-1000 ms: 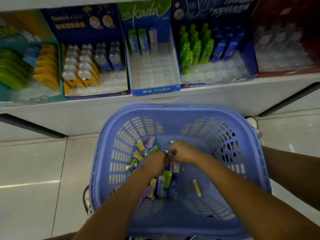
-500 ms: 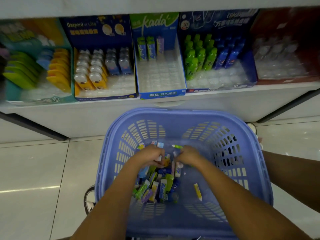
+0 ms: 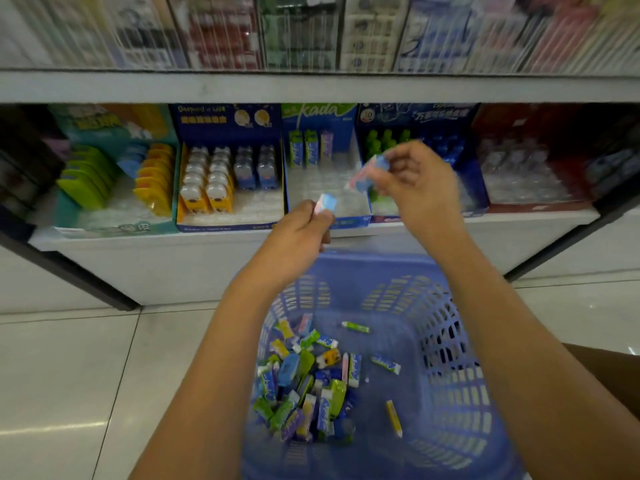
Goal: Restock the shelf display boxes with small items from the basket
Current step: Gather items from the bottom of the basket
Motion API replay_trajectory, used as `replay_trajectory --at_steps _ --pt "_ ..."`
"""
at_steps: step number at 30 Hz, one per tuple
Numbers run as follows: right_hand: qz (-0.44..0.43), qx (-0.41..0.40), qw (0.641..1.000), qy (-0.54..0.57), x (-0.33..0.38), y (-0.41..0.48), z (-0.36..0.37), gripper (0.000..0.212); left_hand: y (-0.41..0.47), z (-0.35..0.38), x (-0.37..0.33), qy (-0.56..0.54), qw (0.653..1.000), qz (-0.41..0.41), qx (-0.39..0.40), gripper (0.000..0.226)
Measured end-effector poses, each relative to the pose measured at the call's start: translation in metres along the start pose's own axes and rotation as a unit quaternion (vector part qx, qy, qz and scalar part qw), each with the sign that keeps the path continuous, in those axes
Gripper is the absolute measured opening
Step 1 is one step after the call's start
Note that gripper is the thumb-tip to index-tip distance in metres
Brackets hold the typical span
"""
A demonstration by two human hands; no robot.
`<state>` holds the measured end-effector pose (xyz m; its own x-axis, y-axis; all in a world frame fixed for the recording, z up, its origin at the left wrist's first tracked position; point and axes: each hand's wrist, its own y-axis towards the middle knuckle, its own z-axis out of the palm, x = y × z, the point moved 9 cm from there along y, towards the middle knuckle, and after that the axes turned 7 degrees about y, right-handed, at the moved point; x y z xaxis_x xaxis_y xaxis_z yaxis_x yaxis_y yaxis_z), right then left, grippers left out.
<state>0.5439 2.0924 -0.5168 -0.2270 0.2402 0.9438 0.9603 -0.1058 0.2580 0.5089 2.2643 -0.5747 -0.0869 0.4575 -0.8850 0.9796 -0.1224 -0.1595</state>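
A blue plastic basket (image 3: 460,393) stands on the floor with several small coloured erasers (image 3: 304,382) heaped in its left half. My left hand (image 3: 298,233) pinches a pale blue and pink eraser (image 3: 326,203) at the front edge of the blue Kada display box (image 3: 346,221). My right hand (image 3: 420,183) is raised over that box's right side and pinches another blue and pink eraser (image 3: 367,171). Three erasers stand at the back of the Kada box; its clear tray is otherwise bare.
On the low shelf (image 3: 207,268), left of the Kada box, stand a dark blue box of bear-shaped items (image 3: 225,174) and a teal box (image 3: 104,174). A box of green and blue items (image 3: 450,150) and a red box (image 3: 540,168) stand right. Upper shelf stock is blurred.
Both hands have come up out of the basket to the Kada box, each holding an eraser. The view has tilted up, showing the upper shelf.
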Motion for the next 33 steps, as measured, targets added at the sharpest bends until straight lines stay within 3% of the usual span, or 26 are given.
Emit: replay_trajectory --at_steps 2,4,8,14,19,29,33 --pt "-0.057 -0.031 0.994 -0.092 0.018 0.027 0.002 0.008 -0.005 -0.015 -0.019 0.07 0.991 0.084 -0.072 0.027" --pt "-0.093 -0.007 0.98 -0.176 0.024 0.056 0.018 0.015 -0.007 -0.017 -0.025 0.121 0.981 0.12 -0.096 0.029" --pt "-0.051 0.071 0.943 -0.321 -0.002 0.105 0.053 0.022 -0.001 -0.008 -0.013 0.21 0.968 0.101 -0.088 0.023" --pt "-0.044 0.119 0.923 -0.364 -0.021 0.123 0.064 0.021 0.005 -0.008 -0.004 0.221 0.968 0.088 -0.078 0.019" --pt "0.014 0.182 0.9 -0.396 -0.035 0.134 0.07 0.028 0.01 -0.009 -0.002 0.224 0.969 0.083 -0.068 0.019" --pt "0.009 0.138 0.865 -0.482 -0.033 0.132 0.079 0.031 0.01 -0.012 0.003 0.188 0.977 0.071 -0.065 0.021" --pt "-0.016 0.155 0.903 -0.399 -0.004 0.103 0.074 0.033 0.005 -0.019 -0.006 0.11 0.982 0.103 -0.11 0.019"
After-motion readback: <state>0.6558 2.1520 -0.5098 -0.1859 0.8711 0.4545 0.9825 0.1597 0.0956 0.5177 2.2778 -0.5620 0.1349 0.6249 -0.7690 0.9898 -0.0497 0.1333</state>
